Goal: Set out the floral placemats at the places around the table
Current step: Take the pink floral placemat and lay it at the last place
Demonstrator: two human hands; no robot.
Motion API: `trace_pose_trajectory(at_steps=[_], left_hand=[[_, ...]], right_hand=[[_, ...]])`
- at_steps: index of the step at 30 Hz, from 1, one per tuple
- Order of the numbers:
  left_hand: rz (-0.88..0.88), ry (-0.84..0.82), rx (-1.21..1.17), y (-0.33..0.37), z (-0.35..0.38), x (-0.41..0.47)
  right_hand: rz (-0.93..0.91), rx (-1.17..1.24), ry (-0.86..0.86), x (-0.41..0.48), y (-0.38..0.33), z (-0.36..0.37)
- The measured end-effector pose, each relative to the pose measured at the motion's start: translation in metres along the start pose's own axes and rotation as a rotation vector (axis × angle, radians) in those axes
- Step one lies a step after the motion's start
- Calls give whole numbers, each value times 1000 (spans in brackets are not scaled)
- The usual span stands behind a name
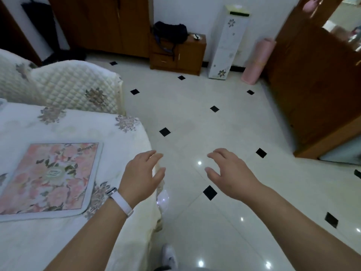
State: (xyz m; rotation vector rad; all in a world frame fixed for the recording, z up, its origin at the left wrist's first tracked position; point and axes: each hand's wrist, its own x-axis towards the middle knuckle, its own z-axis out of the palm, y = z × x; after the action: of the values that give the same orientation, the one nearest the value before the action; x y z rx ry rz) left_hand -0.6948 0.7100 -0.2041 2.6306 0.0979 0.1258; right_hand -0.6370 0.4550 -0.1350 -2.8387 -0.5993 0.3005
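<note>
The left forearm [93,231] and right forearm [293,218] are bare to the frame edge. The left hand [139,173] has a slim, pale whitish wristband [121,202] with a small dark-edged module. The right hand [232,177] is bare. A white shoe [170,255] shows below.

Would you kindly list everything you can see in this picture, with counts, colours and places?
floral placemat: one, pink with grey border, flat on the table
table: one, white flowered cloth, left
chair: at least one, cream quilted cover, beyond the table
wardrobe: one, brown, back wall
low cabinet: one, brown, back wall
bag: one, dark, on the low cabinet
tall cabinet: one, white with flowers, right of the low cabinet
rolled mat: one, pink, beside the door
door: one, brown, right
floor: white tiles, black diamonds
wristband: one, white, left wrist
shoe: one, white, bottom edge
left hand: open, empty, above the table's edge
right hand: open, empty, above the floor
</note>
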Motion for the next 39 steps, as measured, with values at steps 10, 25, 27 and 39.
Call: trace_pose_trajectory(at_steps=[10,25,27,39], left_hand=[[-240,38,19,-41,-1,27],[-730,141,160,-25,-3,140],[-803,213,216,-24,-11,141],[-1153,355,357,-7,-11,86]], right_hand=[[-245,-35,-51,127,-20,1],[-795,-80,-236,355,-8,-18],[-877,-88,-249,380,-17,-24],[-1266,-122,-388,409,-99,7]])
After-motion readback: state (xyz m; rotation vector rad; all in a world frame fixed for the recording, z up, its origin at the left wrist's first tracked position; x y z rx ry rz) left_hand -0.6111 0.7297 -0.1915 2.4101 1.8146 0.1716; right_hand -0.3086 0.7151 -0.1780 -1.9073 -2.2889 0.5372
